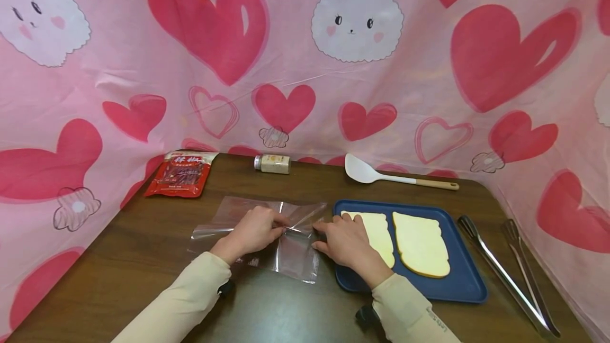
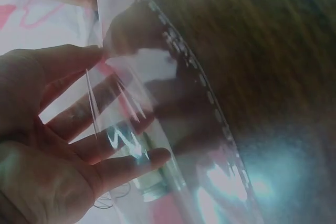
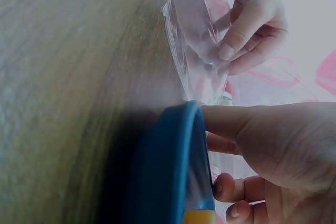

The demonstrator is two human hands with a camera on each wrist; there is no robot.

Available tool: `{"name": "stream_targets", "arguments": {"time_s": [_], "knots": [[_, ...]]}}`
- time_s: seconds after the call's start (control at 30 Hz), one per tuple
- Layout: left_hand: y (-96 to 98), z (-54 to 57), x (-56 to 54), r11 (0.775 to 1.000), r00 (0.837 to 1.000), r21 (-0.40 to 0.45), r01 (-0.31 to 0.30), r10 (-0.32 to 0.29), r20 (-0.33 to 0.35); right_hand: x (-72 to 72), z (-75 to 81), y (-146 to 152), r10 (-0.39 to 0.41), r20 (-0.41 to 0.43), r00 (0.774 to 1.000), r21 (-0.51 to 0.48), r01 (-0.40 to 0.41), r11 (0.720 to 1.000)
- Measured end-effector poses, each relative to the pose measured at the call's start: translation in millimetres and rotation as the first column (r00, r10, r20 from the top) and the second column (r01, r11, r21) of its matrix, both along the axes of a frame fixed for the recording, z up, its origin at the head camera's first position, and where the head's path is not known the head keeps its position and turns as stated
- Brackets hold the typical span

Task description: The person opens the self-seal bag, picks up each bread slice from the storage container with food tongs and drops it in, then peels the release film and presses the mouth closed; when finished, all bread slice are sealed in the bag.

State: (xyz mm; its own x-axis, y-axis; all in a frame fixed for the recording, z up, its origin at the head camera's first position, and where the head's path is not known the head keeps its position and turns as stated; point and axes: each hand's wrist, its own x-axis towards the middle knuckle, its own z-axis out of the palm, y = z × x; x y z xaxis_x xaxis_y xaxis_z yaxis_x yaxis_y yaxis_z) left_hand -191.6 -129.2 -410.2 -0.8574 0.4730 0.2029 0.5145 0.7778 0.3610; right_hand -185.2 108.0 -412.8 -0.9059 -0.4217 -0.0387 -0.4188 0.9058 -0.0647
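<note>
A clear plastic bag [image 1: 297, 258] lies flat and creased on the table. My left hand [image 1: 254, 229] pinches it near the middle between thumb and fingers, and the other fingers spread behind the film in the left wrist view. At the bag's right edge is my right hand [image 1: 345, 240], with thumb and forefinger apart. Its other fingers reach over the left rim of the blue tray [image 1: 414, 291]. The tray rim hides its thumb and forefinger tips in the right wrist view. Two bread slices, the left slice [image 1: 378, 232] and the right slice [image 1: 421, 245], lie on the tray.
A red packet [image 1: 183, 173] lies at the back left. Behind the bag, a small jar [image 1: 272, 164] lies on its side. A white spatula [image 1: 364, 171] with a wooden handle rests behind the tray. Metal tongs [image 1: 505, 274] lie right of it. Patterned pink cloth [image 1: 286, 57] surrounds the table.
</note>
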Motion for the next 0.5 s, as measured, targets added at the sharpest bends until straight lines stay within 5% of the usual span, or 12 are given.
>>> {"name": "stream_targets", "arguments": {"time_s": [0.5], "knots": [[-0.8,-2.0,-0.8,0.994,0.999,0.103,-0.040,0.039,0.015,-1.1,1.5,-0.4,0.002,0.013,1.000,-0.007,-0.002,1.000]]}}
